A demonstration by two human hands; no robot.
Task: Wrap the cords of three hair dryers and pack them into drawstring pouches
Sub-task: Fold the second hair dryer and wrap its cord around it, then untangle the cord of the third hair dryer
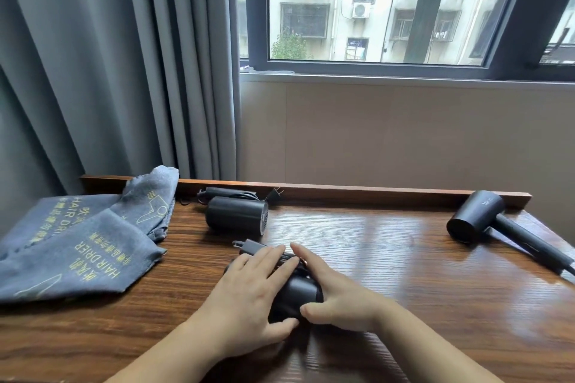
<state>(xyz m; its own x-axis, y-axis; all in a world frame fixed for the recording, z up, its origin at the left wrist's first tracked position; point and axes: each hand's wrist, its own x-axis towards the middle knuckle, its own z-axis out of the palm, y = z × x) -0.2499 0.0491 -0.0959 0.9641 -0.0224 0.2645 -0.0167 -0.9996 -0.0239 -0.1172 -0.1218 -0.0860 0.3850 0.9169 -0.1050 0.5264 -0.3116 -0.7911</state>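
From the head view, I see both hands lying on the near hair dryer point(294, 295), which rests on the worktop point(389, 274) directly in front of me. My left hand point(252, 292) covers its left side with the fingers straight, reaching over the bundled cord point(287, 258) and toward the plug point(249, 246). My right hand point(334, 291) lies on its right side, also with straight fingers, the thumb touching the dark barrel. Neither hand is curled around it, so I judge they press it, not grip it.

The dryer's long axis runs away from me, leaning a little to the left, plug end far. The pouches point(81, 246) lie to the left, well apart from it, so my left hand is nearer to them. A second wrapped dryer point(236, 216) lies beyond, near the back rail. A third dryer point(485, 221) lies far right, its cord apparently not wrapped yet.
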